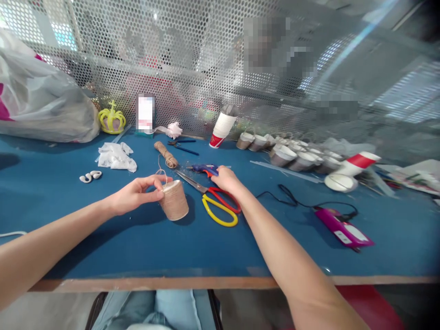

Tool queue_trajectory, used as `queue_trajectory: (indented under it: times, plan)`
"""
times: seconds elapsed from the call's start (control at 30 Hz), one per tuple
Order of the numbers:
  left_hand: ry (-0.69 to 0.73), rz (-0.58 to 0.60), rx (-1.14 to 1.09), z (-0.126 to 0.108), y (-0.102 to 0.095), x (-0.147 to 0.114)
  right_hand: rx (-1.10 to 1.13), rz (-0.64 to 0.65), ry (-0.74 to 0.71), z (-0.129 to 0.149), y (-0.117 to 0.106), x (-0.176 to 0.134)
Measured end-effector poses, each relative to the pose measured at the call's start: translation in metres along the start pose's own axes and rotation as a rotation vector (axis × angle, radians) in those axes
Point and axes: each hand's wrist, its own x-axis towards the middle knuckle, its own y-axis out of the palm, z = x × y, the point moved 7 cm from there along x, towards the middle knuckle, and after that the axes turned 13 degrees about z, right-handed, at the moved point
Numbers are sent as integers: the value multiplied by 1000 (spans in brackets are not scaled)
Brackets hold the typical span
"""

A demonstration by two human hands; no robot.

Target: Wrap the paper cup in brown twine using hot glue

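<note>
My left hand (144, 191) pinches the rim of a paper cup wrapped in brown twine (175, 201), which tilts slightly on the table. A loose strand of twine rises from the rim beside my fingers and runs toward a twine bundle (167, 155) behind the cup. My right hand (227, 178) is closed round the handle of a blue glue gun (203, 168) with an orange trigger, its nozzle toward the left. Beneath that hand lie scissors (220, 210) with one red and one yellow handle, blades pointing at the cup.
Pliers (184, 146), a crumpled white plastic bag (116, 156) and a stack of paper cups (222, 130) lie or stand farther back. Several wrapped cups (295, 156) cluster at back right. A purple power strip (343, 228) with a black cord sits right. Perforated metal (192, 59) borders the back.
</note>
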Motion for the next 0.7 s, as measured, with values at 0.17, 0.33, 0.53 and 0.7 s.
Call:
queue_trajectory:
  times: [0.17,0.33,0.53,0.7]
  plan:
    - [36,-44,5,1,-4,-1,270,-104,-132,7,-22,-29]
    - [81,-125,117,1,-12,-2,582,66,-419,36,-24,-84]
    - [78,-162,121,2,-10,-2,639,84,-587,55,-4,-134]
    - [80,-207,123,2,-12,-2,339,-89,-593,58,2,-149]
